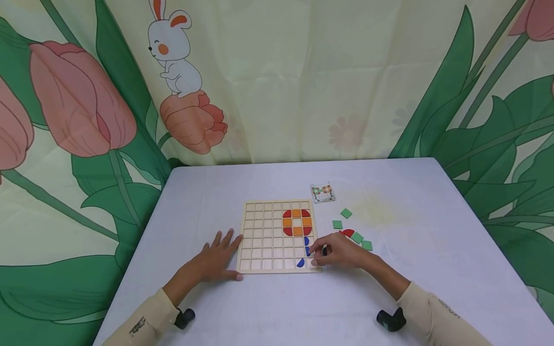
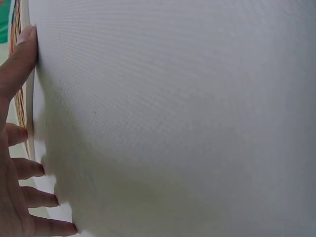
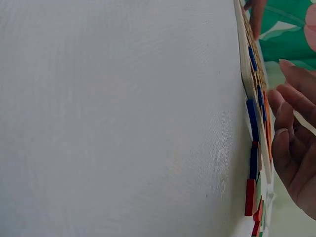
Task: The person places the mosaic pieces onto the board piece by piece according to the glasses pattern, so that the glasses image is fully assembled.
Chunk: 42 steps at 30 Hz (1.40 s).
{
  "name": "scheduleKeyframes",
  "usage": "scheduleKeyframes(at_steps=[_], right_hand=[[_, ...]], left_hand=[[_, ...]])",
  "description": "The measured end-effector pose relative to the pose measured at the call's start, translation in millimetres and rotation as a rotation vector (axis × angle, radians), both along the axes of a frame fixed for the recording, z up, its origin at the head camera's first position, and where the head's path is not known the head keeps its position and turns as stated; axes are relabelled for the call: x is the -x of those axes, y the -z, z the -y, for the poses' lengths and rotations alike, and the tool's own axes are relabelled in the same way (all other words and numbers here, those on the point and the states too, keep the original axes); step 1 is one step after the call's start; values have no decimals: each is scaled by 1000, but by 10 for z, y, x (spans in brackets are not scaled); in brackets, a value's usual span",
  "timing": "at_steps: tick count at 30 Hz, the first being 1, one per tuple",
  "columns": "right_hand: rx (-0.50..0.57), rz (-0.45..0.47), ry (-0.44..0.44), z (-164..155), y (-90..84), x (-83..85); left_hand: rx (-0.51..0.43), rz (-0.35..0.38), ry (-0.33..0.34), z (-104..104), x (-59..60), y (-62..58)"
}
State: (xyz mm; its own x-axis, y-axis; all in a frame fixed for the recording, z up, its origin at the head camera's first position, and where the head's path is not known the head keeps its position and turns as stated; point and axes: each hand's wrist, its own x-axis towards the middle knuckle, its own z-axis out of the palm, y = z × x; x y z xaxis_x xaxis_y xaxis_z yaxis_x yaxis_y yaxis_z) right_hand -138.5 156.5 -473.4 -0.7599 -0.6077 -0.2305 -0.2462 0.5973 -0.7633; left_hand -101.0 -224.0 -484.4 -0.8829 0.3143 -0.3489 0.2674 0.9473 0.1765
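Note:
A wooden grid board [image 1: 264, 244] lies on the white table. In the head view, my left hand [image 1: 216, 259] rests at the board's left edge with its fingers spread; in the left wrist view, that hand [image 2: 15, 192] has its thumb along the frame. Over the board's lower right edge is my right hand [image 1: 339, 251], its fingertips near a blue piece [image 1: 308, 251]. Another blue piece [image 1: 306, 240] sits above that one, and a blue half-round piece [image 1: 300, 263] lies lower left. The right wrist view shows the right hand [image 3: 298, 143] with bent fingers, thumb and fingertips apart, no piece visible between them.
Red and orange pieces [image 1: 296, 231] form a ring in the board's upper right. Loose green tiles [image 1: 346, 213] and a red piece [image 1: 348, 233] lie to the right. A pattern card [image 1: 322, 193] is beyond the board. Blue pieces [image 3: 253, 118] lie beside the frame.

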Motion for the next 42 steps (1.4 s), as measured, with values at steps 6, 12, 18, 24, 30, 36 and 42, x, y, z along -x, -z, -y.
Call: scheduleKeyframes(at_steps=[6, 12, 18, 24, 30, 36, 42], right_hand=[[38, -2, 24, -138, 15, 127], [15, -42, 119, -379, 36, 361], [-56, -103, 233, -617, -7, 626], [-192, -194, 364, -762, -5, 805], [-244, -193, 383, -793, 107, 869], [-269, -171, 388, -770, 174, 892], [-261, -162, 367, -732, 130, 883]], left_hand=[[-4, 4, -3, -10, 1, -14], [0, 9, -6, -9, 2, -18], [0, 13, -9, -12, 0, -24], [-8, 4, 3, -4, -9, -36], [-21, 6, 6, 0, -14, -58], [-26, 7, 3, -2, -15, -59], [-21, 5, 2, 1, -6, -47]])
